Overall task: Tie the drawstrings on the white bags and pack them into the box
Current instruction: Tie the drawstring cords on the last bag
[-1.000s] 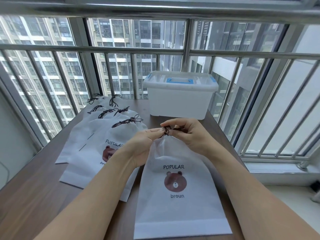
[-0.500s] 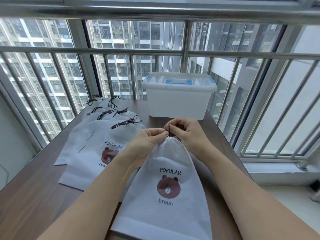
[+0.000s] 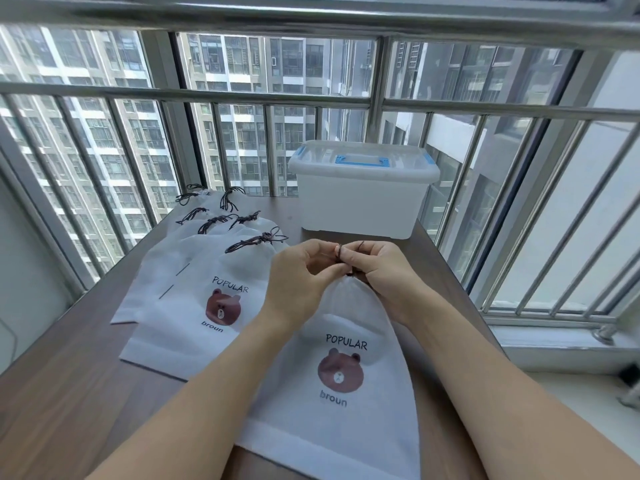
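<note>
A white drawstring bag (image 3: 341, 403) with a brown bear print lies on the wooden table (image 3: 69, 393) in front of me, its neck gathered tight. My left hand (image 3: 301, 275) and my right hand (image 3: 384, 271) meet just above that neck, and both pinch the dark drawstring (image 3: 341, 252), which loops between the fingertips. To the left lies an overlapping pile of several more white bags (image 3: 194, 299) with dark cords at their tops. The white plastic box (image 3: 362, 190) with a blue handle stands at the back of the table, lid closed.
A metal window railing (image 3: 242, 95) runs behind the table and along the right side. A white sill (image 3: 554, 344) lies to the right of the table edge. Bare wood shows at the front left.
The bag has slid and tilted, its bottom swinging toward the left. Both hands have lifted slightly and drawn the cord up into a loop between the fingertips.
</note>
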`<move>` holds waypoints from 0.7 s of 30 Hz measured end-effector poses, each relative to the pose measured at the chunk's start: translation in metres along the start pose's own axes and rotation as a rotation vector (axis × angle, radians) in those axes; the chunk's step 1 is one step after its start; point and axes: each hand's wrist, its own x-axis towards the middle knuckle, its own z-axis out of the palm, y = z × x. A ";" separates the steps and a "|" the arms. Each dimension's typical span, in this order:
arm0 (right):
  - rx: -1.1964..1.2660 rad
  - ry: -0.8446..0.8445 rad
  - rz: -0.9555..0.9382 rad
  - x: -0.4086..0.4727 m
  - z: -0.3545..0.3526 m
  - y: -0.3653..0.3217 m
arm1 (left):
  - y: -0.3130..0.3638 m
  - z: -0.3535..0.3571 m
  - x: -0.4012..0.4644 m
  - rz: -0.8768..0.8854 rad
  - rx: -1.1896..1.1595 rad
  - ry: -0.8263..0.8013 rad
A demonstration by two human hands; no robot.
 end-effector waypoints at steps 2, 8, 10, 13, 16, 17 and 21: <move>0.038 0.002 0.007 -0.001 0.001 -0.001 | -0.001 0.001 0.000 0.031 -0.003 0.035; 0.131 0.023 0.031 -0.001 -0.001 -0.002 | 0.000 0.001 0.000 -0.008 -0.064 0.107; 0.126 0.021 0.038 0.000 0.000 0.002 | 0.001 0.000 0.000 -0.006 -0.046 0.106; 0.119 0.036 0.042 0.002 0.000 0.005 | 0.005 0.003 -0.003 0.012 -0.020 0.096; 0.130 0.040 0.062 0.002 0.000 0.003 | 0.006 0.004 -0.002 -0.008 -0.022 0.082; 0.126 0.037 0.066 0.002 0.000 0.003 | 0.005 0.004 -0.002 -0.012 -0.015 0.086; 0.113 0.034 0.069 0.003 -0.001 0.003 | 0.004 0.002 -0.001 -0.037 -0.025 0.100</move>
